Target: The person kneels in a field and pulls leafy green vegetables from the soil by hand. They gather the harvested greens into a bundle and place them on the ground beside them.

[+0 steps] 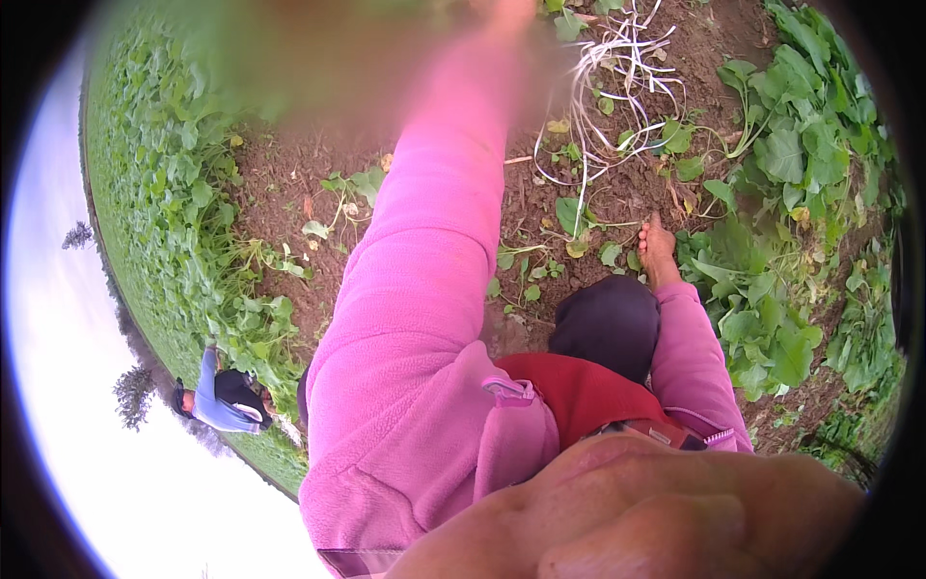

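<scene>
My left arm, in a pink fleece sleeve [427, 239], stretches up the picture. My left hand [512, 13] is blurred at the top edge and partly cut off. Blurred green leaves [289, 43] are close to the lens beside it; whether it holds them cannot be made out. My right hand [657, 250] is low by the brown soil, just beyond my dark-clad knee [608, 326]. Its fingers are curled beside a thin plant stem [618, 224], and a grip on it is not clear. A loose tangle of white strips [626, 87] lies on the soil above that hand.
Broad-leaved green plants [785, 159] line the right side. A dense leafy crop [173, 159] fills the left. Another person [228, 402] in a blue sleeve and dark vest bends among the plants at far left. Loose leaves [367, 182] and stems are scattered on the bare soil [282, 174].
</scene>
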Tool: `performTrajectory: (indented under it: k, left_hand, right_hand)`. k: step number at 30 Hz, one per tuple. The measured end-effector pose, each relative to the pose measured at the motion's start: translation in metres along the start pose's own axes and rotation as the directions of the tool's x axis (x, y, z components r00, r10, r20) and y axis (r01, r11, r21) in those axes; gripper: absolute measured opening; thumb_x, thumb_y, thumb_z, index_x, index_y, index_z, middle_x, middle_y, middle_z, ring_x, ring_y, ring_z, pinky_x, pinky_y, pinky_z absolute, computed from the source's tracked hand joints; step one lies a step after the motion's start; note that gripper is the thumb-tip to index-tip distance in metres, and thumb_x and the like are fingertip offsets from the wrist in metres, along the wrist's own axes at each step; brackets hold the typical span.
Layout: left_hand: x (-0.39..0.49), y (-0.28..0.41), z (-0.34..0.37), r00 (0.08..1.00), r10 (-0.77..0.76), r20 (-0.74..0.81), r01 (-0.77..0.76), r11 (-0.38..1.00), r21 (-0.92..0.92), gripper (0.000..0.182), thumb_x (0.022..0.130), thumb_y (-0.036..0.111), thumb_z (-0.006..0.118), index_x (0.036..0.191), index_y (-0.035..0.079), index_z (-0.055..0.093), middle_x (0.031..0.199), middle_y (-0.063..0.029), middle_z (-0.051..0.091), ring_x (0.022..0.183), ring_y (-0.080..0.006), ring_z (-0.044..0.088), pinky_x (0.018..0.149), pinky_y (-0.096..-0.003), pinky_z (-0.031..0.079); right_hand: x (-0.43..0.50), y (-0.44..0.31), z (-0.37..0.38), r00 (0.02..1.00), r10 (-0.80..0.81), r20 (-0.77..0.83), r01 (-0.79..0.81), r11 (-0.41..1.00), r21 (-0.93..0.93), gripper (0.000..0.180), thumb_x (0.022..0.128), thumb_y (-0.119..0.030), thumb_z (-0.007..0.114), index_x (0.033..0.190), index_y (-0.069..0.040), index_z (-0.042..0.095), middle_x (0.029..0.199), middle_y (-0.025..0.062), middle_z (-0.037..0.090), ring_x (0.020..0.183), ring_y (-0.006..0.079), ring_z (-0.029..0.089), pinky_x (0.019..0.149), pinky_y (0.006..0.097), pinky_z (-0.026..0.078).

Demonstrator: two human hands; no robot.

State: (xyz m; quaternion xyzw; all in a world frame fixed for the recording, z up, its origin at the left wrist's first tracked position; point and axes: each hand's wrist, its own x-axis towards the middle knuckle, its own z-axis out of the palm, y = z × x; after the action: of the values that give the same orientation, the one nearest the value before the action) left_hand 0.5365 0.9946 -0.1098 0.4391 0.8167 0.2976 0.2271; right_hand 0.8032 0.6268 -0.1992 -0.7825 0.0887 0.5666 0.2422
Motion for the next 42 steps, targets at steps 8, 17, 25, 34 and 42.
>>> performTrajectory:
  k: [8, 17, 25, 34, 42]
  left_hand:
    - [0.032, 0.021, 0.064, 0.957, 0.195, -0.215, -0.205, 0.979, -0.023, 0.049, 0.09, 0.031, 0.052, 0.132, 0.007, 0.043, 0.117, -0.0303, 0.044, 0.116, -0.0455, 0.038, 0.102, -0.05, 0.029]
    - [0.01, 0.042, 0.012, 0.901, 0.377, 0.216, -0.432, 0.834, 0.344, 0.06, 0.076, 0.039, 0.069, 0.123, 0.004, 0.052, 0.124, -0.0341, 0.044, 0.122, -0.0471, 0.036, 0.108, -0.0496, 0.023]
    - [-0.036, 0.032, -0.052, 0.796, 0.36, 0.486, -0.576, 0.696, 0.429, 0.101, 0.074, 0.048, 0.07, 0.147, 0.005, 0.016, 0.133, -0.0328, 0.042, 0.125, -0.0443, 0.041, 0.105, -0.0434, 0.035]
    - [-0.063, 0.013, -0.076, 0.81, 0.213, 0.547, -0.563, 0.543, 0.623, 0.076, 0.083, 0.041, 0.064, 0.142, 0.006, 0.031, 0.125, -0.0266, 0.054, 0.108, -0.0351, 0.058, 0.092, -0.0407, 0.047]
    - [-0.133, -0.025, -0.039, 0.863, 0.068, 0.5, -0.322, 0.837, 0.442, 0.094, 0.068, 0.066, 0.069, 0.124, -0.006, 0.048, 0.132, -0.0246, 0.044, 0.124, -0.037, 0.041, 0.097, -0.0444, 0.04]
  right_hand:
    - [-0.001, -0.003, 0.001, 1.0, 0.011, -0.006, -0.011, 0.999, -0.052, 0.041, 0.089, -0.045, 0.057, 0.066, -0.012, 0.051, 0.052, -0.0004, 0.05, 0.035, 0.0096, 0.037, 0.032, 0.0238, 0.027]
    - [-0.001, -0.004, 0.0, 0.999, 0.023, -0.027, -0.025, 0.998, -0.058, 0.041, 0.09, -0.044, 0.057, 0.068, -0.01, 0.053, 0.053, 0.001, 0.051, 0.036, 0.0108, 0.039, 0.033, 0.0246, 0.028]
    - [0.003, 0.001, -0.006, 0.999, -0.01, 0.053, 0.013, 0.998, -0.06, 0.042, 0.09, -0.043, 0.058, 0.069, -0.008, 0.054, 0.055, 0.0029, 0.052, 0.037, 0.0135, 0.042, 0.033, 0.0277, 0.031]
    - [0.002, 0.003, -0.005, 0.995, -0.045, 0.084, 0.046, 0.999, -0.014, 0.042, 0.092, -0.044, 0.056, 0.067, -0.01, 0.052, 0.052, 0.0009, 0.049, 0.035, 0.0123, 0.038, 0.032, 0.0272, 0.029]
    - [0.012, 0.008, -0.007, 0.994, -0.048, 0.094, 0.05, 0.999, -0.02, 0.041, 0.091, -0.045, 0.056, 0.067, -0.012, 0.052, 0.054, -0.0008, 0.049, 0.037, 0.0111, 0.039, 0.034, 0.0268, 0.029]
